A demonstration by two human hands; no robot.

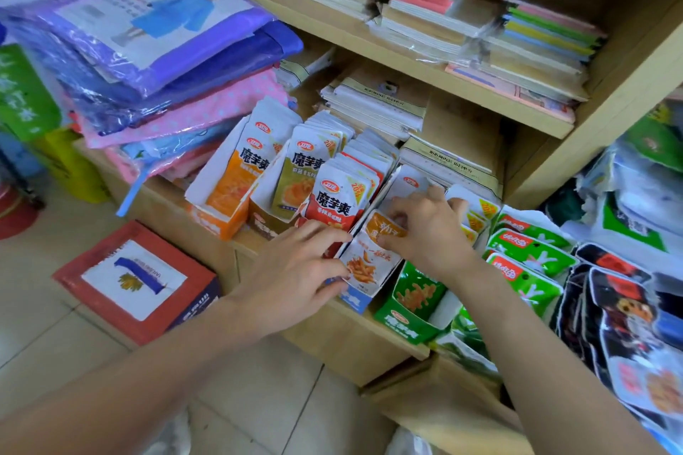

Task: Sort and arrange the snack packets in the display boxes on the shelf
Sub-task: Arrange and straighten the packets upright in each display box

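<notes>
Pale wood makes the shelf (351, 343) on which the display boxes stand in a slanted row. Near the middle of the view, a white and blue display box (355, 301) holds a snack packet (364, 262) with an orange top and a picture of fried sticks. The right hand (428, 233) comes in from five o'clock, and its thumb and curled fingers pinch the orange top of this packet. The left hand (292, 277) comes in from seven o'clock. It is spread, with the fingers almost straight, and touches the left wall and the front of the same box without closing round it. Towards ten o'clock from this box stand upright red packets (332, 209), then olive packets (295, 177), then orange packets (236, 174), each kind in its own box. At four o'clock, just beside it, is a green display box (403, 321). Loose green packets (532, 251) lie at three o'clock, and stacked notebooks (377, 100) lie at twelve o'clock.
</notes>
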